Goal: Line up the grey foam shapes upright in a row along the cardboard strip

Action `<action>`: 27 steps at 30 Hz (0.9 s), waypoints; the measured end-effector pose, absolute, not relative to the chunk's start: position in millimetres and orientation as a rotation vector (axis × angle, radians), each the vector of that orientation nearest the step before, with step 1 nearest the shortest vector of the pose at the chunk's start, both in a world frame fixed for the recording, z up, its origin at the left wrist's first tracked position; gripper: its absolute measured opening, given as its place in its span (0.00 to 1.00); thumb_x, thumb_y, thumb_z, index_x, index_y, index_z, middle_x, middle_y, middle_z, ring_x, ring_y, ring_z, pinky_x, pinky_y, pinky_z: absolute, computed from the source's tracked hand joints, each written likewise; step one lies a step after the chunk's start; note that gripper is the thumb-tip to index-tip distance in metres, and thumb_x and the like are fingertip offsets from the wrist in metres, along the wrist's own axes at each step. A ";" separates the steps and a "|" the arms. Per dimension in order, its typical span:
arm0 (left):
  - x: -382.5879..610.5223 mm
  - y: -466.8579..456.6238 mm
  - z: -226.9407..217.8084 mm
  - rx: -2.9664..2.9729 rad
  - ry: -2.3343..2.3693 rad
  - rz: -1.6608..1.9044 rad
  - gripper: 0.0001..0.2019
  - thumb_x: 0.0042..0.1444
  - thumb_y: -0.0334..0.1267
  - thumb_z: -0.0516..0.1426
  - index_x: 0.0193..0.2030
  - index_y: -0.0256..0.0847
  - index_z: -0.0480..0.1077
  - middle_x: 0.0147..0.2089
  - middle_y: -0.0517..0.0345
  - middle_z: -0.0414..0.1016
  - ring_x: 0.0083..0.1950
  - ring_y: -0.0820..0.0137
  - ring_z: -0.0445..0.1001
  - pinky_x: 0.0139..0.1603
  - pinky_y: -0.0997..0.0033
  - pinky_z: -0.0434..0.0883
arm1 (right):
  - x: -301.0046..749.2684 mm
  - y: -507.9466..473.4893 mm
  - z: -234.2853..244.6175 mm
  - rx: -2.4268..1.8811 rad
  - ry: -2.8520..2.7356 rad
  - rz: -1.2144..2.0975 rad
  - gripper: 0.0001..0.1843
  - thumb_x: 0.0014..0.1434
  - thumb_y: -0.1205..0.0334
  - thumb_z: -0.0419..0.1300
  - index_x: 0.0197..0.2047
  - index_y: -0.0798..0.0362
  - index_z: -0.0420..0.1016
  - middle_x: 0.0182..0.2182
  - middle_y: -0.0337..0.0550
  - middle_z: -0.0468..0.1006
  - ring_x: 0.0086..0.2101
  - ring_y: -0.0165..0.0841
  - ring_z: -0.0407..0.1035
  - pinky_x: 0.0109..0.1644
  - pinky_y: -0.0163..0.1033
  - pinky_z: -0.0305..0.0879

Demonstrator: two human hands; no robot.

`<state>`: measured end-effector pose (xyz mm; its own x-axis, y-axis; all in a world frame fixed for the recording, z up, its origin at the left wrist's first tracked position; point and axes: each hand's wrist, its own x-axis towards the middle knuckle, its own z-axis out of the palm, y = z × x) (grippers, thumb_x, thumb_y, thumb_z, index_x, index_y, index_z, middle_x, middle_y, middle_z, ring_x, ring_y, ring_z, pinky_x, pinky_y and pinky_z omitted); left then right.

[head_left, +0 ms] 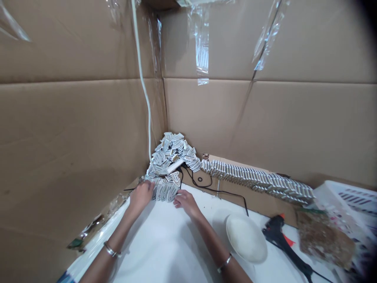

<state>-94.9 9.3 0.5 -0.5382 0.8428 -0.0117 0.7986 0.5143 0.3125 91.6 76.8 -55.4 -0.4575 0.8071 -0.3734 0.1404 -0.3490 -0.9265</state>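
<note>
A heap of small white-and-grey flat pieces (172, 155) fills the corner where two cardboard walls meet. At its near edge a short row of the same pieces (165, 190) stands between my hands. My left hand (141, 194) presses against the row's left end with fingers curled. My right hand (184, 200) touches the row's right end with bent fingers. Both wrists wear metal bangles.
A long row of stacked pieces (259, 181) runs along the back wall to the right. A white dish (246, 237), a black glue gun (277, 230), a brown bag (324, 236) and a white basket (350, 200) sit right. Black cable (212, 189) and white cord (144, 90) lead to the corner.
</note>
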 end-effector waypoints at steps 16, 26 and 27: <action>-111.1 5.3 -31.3 1.492 2.327 0.699 0.18 0.65 0.43 0.45 0.43 0.37 0.74 0.42 0.47 0.79 0.43 0.60 0.76 0.45 0.67 0.65 | 51.9 75.5 -42.5 -1.284 -1.584 1.716 0.04 0.57 0.66 0.58 0.31 0.55 0.71 0.19 0.37 0.72 0.21 0.30 0.69 0.32 0.35 0.66; -109.1 0.3 -42.3 1.475 2.299 0.904 0.21 0.66 0.45 0.42 0.42 0.38 0.73 0.44 0.45 0.77 0.47 0.58 0.75 0.51 0.61 0.67 | 27.0 66.5 -34.6 -1.184 -1.274 2.082 0.07 0.62 0.63 0.57 0.33 0.57 0.70 0.20 0.38 0.74 0.22 0.29 0.72 0.35 0.36 0.73; -108.7 0.1 -42.9 1.461 2.296 0.929 0.20 0.66 0.45 0.42 0.41 0.38 0.73 0.44 0.45 0.77 0.47 0.58 0.75 0.51 0.61 0.67 | 24.4 66.7 -33.5 -1.179 -1.248 2.098 0.08 0.63 0.63 0.56 0.33 0.57 0.69 0.20 0.38 0.74 0.22 0.29 0.73 0.35 0.36 0.73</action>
